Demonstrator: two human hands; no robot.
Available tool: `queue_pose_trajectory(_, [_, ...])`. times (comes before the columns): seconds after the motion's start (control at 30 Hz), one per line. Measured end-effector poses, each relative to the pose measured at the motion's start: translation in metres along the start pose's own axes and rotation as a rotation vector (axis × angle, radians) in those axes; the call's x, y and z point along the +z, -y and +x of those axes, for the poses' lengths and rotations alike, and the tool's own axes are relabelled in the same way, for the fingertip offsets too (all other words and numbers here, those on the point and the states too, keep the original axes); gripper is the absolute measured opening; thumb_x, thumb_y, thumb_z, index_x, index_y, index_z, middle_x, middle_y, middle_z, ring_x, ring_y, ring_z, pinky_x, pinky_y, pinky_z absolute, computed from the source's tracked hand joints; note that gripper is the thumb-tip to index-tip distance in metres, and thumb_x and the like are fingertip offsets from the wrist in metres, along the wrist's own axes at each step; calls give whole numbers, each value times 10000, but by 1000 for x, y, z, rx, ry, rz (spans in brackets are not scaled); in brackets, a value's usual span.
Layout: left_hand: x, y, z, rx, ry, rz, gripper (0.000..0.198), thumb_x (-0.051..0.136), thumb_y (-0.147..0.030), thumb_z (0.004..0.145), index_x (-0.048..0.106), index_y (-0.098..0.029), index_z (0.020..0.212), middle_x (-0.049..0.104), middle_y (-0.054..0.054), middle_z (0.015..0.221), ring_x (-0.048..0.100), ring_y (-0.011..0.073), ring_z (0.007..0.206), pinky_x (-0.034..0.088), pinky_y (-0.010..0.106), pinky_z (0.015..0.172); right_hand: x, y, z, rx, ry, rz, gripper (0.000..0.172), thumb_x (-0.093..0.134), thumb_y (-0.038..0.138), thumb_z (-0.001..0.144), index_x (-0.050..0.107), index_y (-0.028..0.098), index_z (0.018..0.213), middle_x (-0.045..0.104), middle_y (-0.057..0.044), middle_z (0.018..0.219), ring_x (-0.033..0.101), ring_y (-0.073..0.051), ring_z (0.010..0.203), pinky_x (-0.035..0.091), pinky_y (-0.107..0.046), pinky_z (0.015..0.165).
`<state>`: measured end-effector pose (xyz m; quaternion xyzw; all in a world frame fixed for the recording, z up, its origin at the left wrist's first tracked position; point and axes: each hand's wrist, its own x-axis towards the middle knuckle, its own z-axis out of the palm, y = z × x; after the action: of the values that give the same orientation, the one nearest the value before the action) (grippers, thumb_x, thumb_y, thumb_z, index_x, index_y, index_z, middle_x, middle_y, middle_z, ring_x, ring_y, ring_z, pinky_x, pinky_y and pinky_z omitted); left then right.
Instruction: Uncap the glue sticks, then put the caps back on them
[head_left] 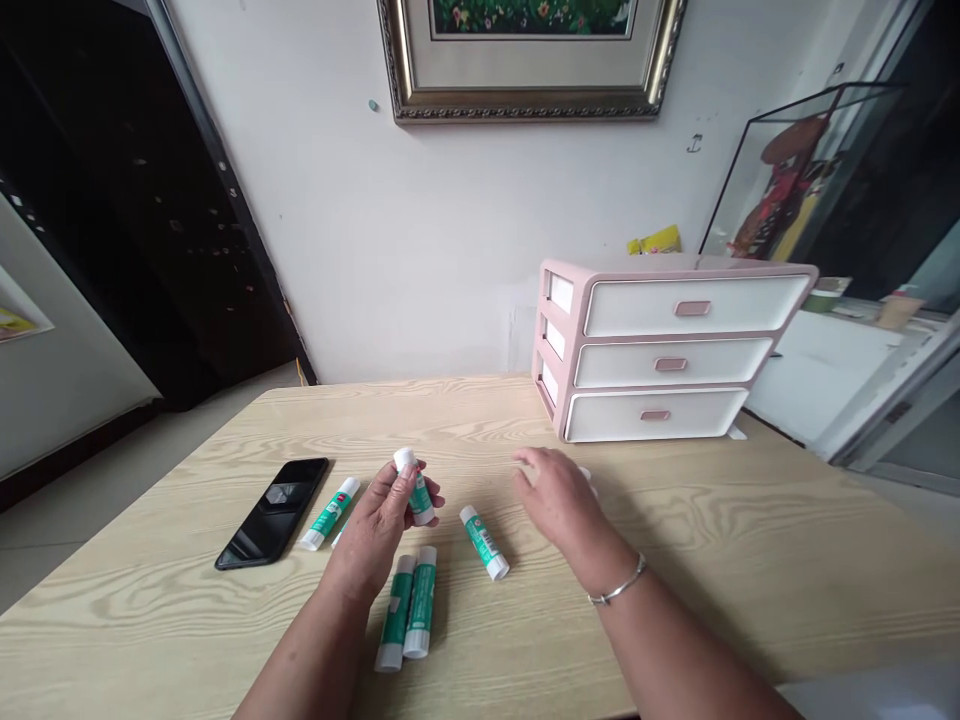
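Observation:
My left hand (371, 530) is shut on a white-and-green glue stick (417, 490), held upright with its white cap at the top. Just below that hand, two glue sticks (409, 608) lie side by side on the wooden table (637, 520). Another glue stick (330, 513) lies to the left, with a sliver of a white object (337, 538) showing beside it. My right hand (559, 497) hovers, fingers loosely apart and holding nothing, nearest a white object (586, 474) half hidden behind it. One more glue stick (484, 542) lies between my hands.
A black smartphone (274, 512) lies face up at the table's left. A pink-and-white three-drawer organizer (660, 350) stands at the back right. Behind the table's far edge rises a white wall (450, 230) with a gold-framed picture (529, 60).

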<state>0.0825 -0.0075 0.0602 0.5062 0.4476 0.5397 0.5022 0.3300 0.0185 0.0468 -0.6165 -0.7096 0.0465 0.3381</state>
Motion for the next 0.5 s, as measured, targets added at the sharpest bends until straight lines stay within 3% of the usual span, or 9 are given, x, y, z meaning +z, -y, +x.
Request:
queue_pose_trajectory(0.2, [-1, 7, 3, -33, 35, 28, 517, 567, -615, 871, 578, -198, 1176, 609, 16, 867, 613, 158, 759, 547, 274, 598, -17, -30, 12, 220, 93, -442, 350, 526, 183, 885, 665, 159, 1205, 708, -170, 1098, 594, -302, 1116, 405, -405, 912])
queue_pose_trajectory(0.33, [2, 9, 4, -44, 76, 106, 474, 586, -584, 869, 581, -196, 1140, 580, -3, 817, 564, 135, 715, 454, 210, 517, -9, -38, 11, 232, 179, -482, 371, 487, 101, 861, 681, 171, 1170, 713, -162, 1070, 617, -298, 1077, 398, -394, 864])
queue_pose_trajectory(0.5, [2, 4, 2, -77, 123, 210, 438, 625, -533, 852, 592, -194, 1127, 576, -15, 809, 536, 119, 678, 409, 213, 536, -10, -34, 14, 193, 167, -389, 400, 464, 55, 862, 688, 184, 1169, 731, -139, 1048, 652, -255, 1026, 409, -368, 869])
